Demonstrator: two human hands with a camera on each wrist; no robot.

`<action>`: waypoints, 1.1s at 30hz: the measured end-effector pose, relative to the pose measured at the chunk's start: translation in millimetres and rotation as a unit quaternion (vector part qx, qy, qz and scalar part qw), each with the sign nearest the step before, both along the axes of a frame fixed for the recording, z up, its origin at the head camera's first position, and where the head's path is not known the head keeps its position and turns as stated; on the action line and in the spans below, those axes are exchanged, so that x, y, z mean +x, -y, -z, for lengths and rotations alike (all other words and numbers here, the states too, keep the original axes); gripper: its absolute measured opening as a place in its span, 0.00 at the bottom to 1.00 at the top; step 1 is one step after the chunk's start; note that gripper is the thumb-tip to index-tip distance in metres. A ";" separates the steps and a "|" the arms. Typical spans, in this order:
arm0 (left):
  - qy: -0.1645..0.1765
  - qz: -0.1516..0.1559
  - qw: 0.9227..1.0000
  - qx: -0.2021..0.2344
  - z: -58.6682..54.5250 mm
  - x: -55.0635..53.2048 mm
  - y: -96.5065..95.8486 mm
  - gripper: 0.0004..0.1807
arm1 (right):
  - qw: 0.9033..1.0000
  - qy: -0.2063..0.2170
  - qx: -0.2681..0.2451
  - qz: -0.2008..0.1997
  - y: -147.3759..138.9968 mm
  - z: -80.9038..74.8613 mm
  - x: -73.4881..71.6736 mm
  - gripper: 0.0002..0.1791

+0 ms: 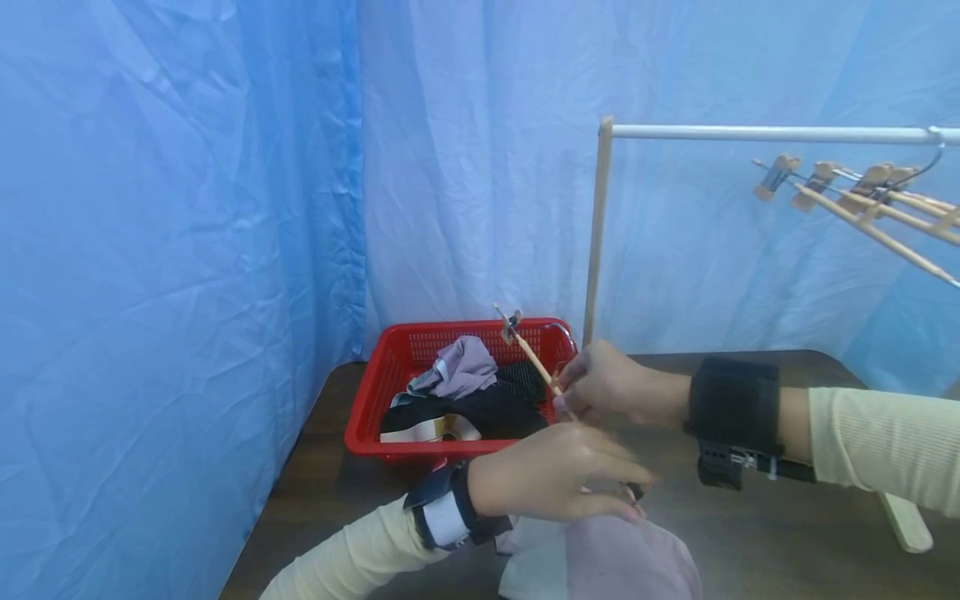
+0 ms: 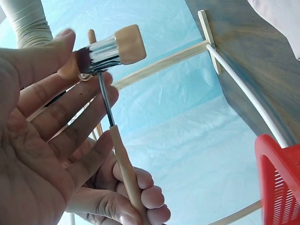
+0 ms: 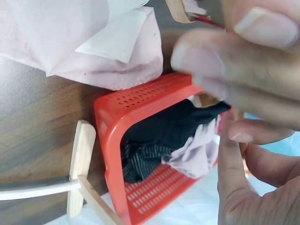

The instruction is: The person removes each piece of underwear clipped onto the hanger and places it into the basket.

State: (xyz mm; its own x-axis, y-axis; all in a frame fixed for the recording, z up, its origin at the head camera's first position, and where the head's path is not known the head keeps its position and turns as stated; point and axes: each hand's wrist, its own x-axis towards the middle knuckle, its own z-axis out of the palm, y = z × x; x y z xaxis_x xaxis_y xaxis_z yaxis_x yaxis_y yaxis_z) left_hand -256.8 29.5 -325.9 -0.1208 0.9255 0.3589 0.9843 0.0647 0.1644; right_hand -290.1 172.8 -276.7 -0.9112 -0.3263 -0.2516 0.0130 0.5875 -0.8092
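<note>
My right hand grips a wooden clip hanger near the middle of its bar, fingers curled round the wood in the left wrist view. The hanger slants over the red basket's right side, one clip at its far end. My left hand is at the near end, thumb and fingers about the other metal-and-wood clip. On the table below it lies a lilac and pale grey garment, bunched against the basket's outer side in the right wrist view. Whether the clip touches the cloth is hidden.
A red basket holds a lilac cloth, a black garment and other clothes. Behind on the right stands a rack with a white rail, where several wooden clip hangers hang. Blue curtains enclose the dark wooden table.
</note>
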 end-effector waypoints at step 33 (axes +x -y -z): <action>0.066 -0.060 0.996 0.007 31.7 -6.1 15.4 0.22 | 0.993 -0.117 0.020 -0.002 -48.6 -35.6 -22.7 0.15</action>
